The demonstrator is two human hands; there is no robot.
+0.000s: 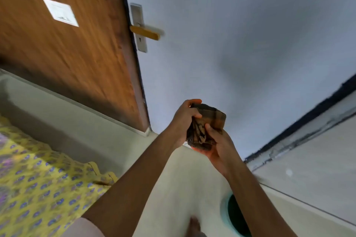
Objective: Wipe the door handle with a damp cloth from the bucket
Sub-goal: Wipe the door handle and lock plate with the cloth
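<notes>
A brown checked cloth [209, 125] is bunched up between both my hands in the middle of the view. My left hand [184, 119] grips its upper left side, fingers curled over the top. My right hand [217, 144] cups it from below and the right. The door handle [145, 32], a yellowish lever on a grey metal plate [138, 27], sticks out from the edge of the wooden door [67, 44], well above and to the left of my hands. The bucket [235, 217], pale teal rim with a dark inside, sits on the floor under my right forearm, partly hidden.
A white notice [60, 12] is stuck on the door. A pale wall [240, 44] fills the right half above a dark skirting line [308, 119]. Yellow patterned fabric [38, 188] lies at the lower left. A bare foot [195, 226] shows at the bottom on the light floor.
</notes>
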